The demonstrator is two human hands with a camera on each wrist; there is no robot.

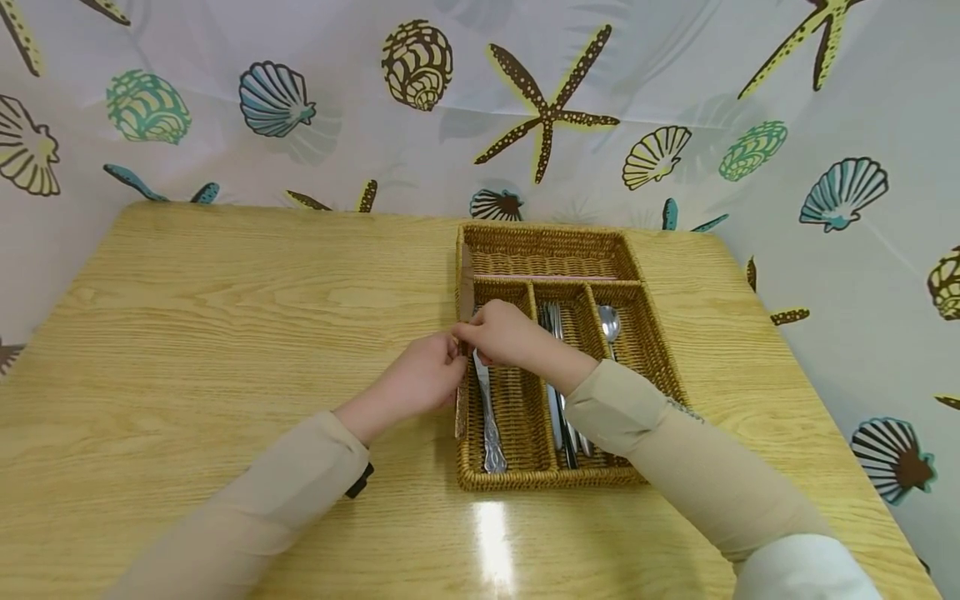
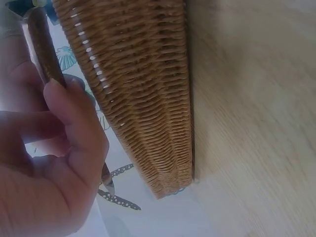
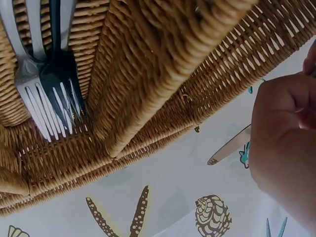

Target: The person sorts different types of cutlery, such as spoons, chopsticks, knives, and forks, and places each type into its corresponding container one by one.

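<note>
A table knife (image 1: 467,287) is held along the left rim of a wicker cutlery tray (image 1: 558,482), its blade pointing to the far side. Below the blade, my left hand (image 1: 420,375) grips the knife's handle (image 2: 43,47) with curled fingers. My right hand (image 1: 498,333) reaches across the tray and pinches the same knife near its middle, just beyond the left. In the right wrist view the blade (image 3: 229,145) sticks out past the right hand. Another knife (image 1: 490,417), with an ornate handle, lies in the tray's left compartment. Fingers hide the held knife's middle.
Several forks (image 3: 44,94) lie in the tray's middle compartment, and a spoon (image 1: 610,323) in the right one. A thin pinkish stick (image 1: 547,277) lies in the far compartment. The wooden table (image 1: 262,308) ends at a shell-print cloth (image 1: 337,158).
</note>
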